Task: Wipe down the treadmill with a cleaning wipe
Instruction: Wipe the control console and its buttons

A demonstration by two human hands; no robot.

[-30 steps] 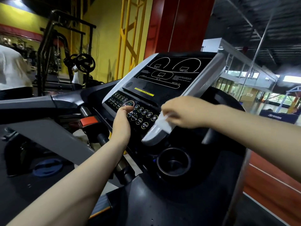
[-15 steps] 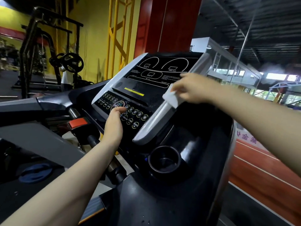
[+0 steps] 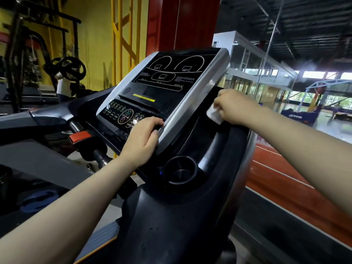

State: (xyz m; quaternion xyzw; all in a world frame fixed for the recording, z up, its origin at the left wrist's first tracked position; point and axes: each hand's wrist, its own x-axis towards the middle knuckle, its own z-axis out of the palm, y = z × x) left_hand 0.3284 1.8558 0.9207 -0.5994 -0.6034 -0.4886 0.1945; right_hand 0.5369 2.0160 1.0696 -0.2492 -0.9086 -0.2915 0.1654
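Wipe, slanting down-right, pinched by right hand fingers; left hand grips console.

My left hand blocks the console's lower right corner, and my right hand fills the gap just right of its silver edge. Between them, I see the black tray around the cup holder lying open.
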